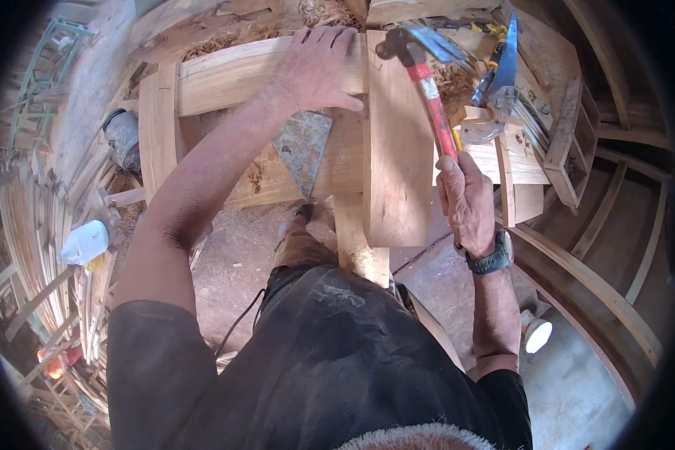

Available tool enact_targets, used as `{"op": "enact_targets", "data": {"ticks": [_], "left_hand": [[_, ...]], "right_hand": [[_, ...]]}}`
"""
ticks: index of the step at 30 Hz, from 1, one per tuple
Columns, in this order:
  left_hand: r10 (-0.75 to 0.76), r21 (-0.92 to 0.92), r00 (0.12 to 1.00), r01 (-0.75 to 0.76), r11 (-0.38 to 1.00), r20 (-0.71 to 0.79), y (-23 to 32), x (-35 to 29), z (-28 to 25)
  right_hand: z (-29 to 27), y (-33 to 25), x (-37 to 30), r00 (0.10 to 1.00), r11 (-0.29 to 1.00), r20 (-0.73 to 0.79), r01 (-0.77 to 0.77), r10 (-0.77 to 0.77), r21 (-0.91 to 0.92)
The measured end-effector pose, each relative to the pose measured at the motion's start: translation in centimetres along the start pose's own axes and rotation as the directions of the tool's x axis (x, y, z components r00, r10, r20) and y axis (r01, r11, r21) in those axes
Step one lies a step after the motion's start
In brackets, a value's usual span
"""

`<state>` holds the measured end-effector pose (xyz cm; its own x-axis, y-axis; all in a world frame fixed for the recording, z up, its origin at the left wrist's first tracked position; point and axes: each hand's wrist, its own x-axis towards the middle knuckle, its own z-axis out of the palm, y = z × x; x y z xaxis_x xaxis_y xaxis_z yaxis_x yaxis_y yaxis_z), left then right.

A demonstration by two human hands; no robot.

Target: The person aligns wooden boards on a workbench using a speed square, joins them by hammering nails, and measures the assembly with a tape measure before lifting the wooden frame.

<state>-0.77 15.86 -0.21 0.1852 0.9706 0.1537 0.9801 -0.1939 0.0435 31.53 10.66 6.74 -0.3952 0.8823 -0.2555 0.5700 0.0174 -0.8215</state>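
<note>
My left hand (313, 71) lies flat with fingers spread on the upper wooden beam (225, 79). Its thumb points toward an upright wide board (399, 172) that meets the beam at its right end. In my right hand (469, 202) is a claw hammer (432, 105), gripped low on its red and white handle. The hammer's head is raised near the top of the board, and I cannot tell if it touches. Under my left wrist, a worn, grey, pointed metal piece (304, 150) lies across the lower beam.
A handsaw (502, 94) with a bluish blade lies to the right, close to the hammer. Beyond it stands a wooden box with slots (574, 150). At left are stacked thin wood strips (34, 247), a grey can (121, 136) and a white plastic jug (85, 242). A lit lamp (537, 334) sits low right.
</note>
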Motion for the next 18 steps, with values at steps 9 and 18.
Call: {"op": "enact_targets", "data": {"ticks": [9,18], "left_hand": [[0.027,-0.026,0.999,-0.028,0.999,-0.032,-0.1,0.3,0.1],[0.001,-0.021,1.000,-0.001,1.000,0.019,0.2,0.4,-0.1]], "right_hand": [[0.5,1.2,0.9,0.986,0.961,-0.010,0.160,-0.167,-0.227],[-0.4,-0.9,-0.4,0.995,0.937,0.016,0.101,-0.101,-0.335]]}}
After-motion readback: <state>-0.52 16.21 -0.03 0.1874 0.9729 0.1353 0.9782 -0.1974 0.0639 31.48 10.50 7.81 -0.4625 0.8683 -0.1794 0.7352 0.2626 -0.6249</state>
